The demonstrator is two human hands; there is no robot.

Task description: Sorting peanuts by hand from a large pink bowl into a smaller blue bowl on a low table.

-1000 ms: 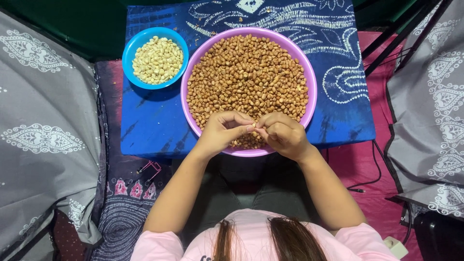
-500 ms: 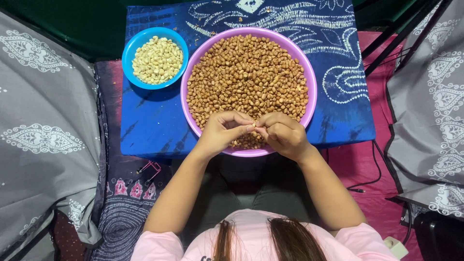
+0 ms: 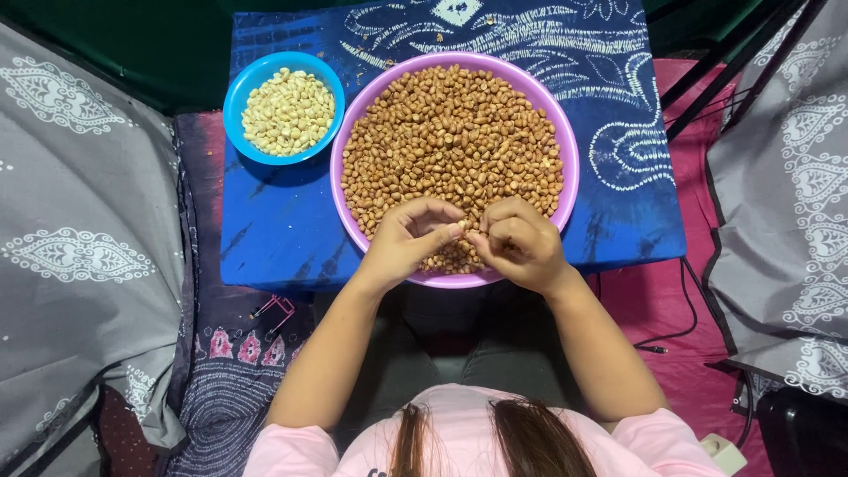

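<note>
A wide purple bowl (image 3: 570,163) full of brown-skinned peanuts (image 3: 450,141) stands on a blue patterned cloth. My left hand (image 3: 408,240) and my right hand (image 3: 523,246) meet over the bowl's near rim. Their fingertips pinch one small peanut (image 3: 466,230) between them. Left of the big bowl, a smaller blue bowl (image 3: 238,88) holds pale peeled peanuts (image 3: 288,110).
The blue cloth (image 3: 283,221) covers a low table. Grey patterned fabric (image 3: 79,247) hangs at both sides. A pink mat with a black cable (image 3: 658,340) lies at the right, and dark stand legs (image 3: 724,79) cross the upper right.
</note>
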